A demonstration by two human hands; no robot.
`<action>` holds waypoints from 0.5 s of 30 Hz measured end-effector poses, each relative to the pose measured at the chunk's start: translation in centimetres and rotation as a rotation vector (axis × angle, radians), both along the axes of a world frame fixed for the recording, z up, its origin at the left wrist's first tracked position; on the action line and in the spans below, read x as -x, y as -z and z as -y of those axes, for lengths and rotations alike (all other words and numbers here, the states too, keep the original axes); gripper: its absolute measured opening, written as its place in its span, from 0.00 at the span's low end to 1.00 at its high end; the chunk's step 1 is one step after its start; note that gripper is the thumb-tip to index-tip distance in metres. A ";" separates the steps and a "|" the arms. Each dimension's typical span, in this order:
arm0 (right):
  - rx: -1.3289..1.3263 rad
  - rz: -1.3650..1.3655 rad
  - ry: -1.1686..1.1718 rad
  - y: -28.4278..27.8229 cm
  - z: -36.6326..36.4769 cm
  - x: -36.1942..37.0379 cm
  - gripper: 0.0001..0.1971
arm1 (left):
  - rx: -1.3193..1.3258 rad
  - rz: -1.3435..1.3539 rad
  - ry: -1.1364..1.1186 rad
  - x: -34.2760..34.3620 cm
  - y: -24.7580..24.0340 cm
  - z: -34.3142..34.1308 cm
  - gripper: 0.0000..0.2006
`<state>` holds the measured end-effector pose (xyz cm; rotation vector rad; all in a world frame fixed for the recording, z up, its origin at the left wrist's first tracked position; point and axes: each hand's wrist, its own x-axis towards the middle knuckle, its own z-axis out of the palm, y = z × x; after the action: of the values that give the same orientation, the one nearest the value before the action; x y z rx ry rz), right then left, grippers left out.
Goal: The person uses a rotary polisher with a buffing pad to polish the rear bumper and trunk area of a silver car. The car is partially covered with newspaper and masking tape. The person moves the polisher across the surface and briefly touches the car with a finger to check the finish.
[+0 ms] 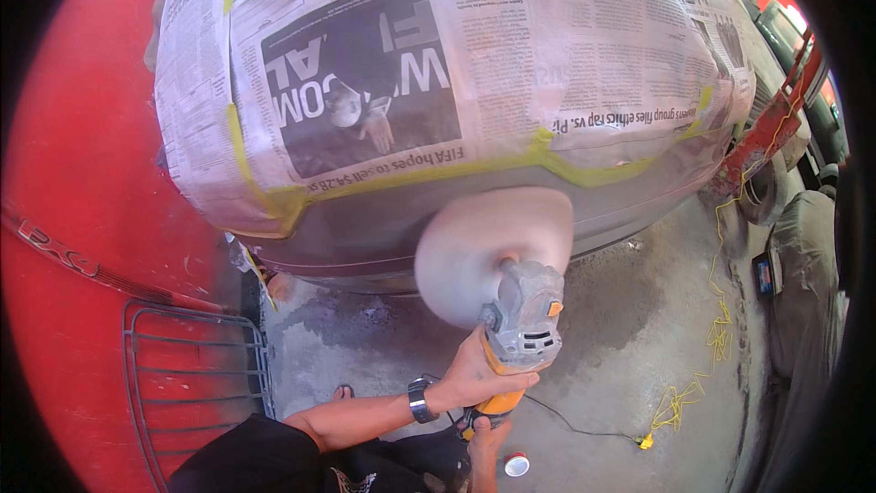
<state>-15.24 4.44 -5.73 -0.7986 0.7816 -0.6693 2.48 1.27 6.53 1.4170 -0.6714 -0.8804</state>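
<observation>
A grey and yellow power polisher is in both my hands. Its large pale round pad is blurred as if spinning, and overlaps the lower edge of a grey car panel; I cannot tell whether they touch. My left hand, below a dark wristwatch, is wrapped round the front of the tool's body. Lower down, my right hand is closed on the rear handle. Newspaper covers the upper part of the car, held along its edge by yellow masking tape.
From the tool a dark cable runs to a yellow extension cord tangled on the concrete floor. A small round red-and-white item lies near my right arm. Left are a metal rack and red wall; right, a red post and tire.
</observation>
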 end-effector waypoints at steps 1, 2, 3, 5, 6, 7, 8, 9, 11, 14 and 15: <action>0.008 -0.008 -0.033 0.0 -0.8 -0.7 0.38 | -0.020 0.023 -0.034 -0.3 0.3 -1.1 0.41; 0.018 -0.031 -0.056 -0.3 -1.9 -1.2 0.37 | -0.038 0.032 -0.058 -0.2 0.6 -2.1 0.40; 0.026 -0.053 -0.075 -0.3 -2.8 -1.4 0.35 | -0.039 0.011 -0.052 -0.4 0.5 -3.4 0.38; 0.034 -0.057 -0.170 2.4 -5.5 -1.1 0.32 | -0.050 -0.025 -0.036 -1.6 0.0 -7.0 0.34; 0.059 -0.070 -0.189 2.7 -7.0 -1.8 0.32 | -0.097 -0.036 -0.034 -2.2 -0.1 -8.8 0.32; 0.084 -0.083 -0.207 2.8 -8.5 -2.4 0.32 | -0.144 -0.047 -0.030 -2.7 0.0 -10.7 0.30; 0.080 -0.087 -0.197 2.3 -10.1 -3.3 0.33 | -0.192 -0.056 -0.032 -3.2 0.4 -12.7 0.28; 0.074 -0.091 -0.189 1.5 -11.4 -4.2 0.33 | -0.183 -0.095 -0.085 -3.5 1.2 -14.9 0.27; 0.126 -0.151 -0.254 1.7 -12.8 -4.6 0.34 | -0.158 -0.173 -0.199 -3.6 2.6 -18.3 0.26; 0.221 -0.270 -0.430 2.1 -13.4 -4.3 0.36 | -0.073 -0.249 -0.336 -3.0 2.4 -20.0 0.23; 0.200 -0.240 -0.408 2.5 -13.5 -4.3 0.36 | -0.100 -0.244 -0.314 -3.1 2.5 -19.9 0.23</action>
<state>-10.95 17.92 -8.23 -1.1977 0.7431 -0.2898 5.61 21.12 4.04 1.4270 -0.2155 -0.8268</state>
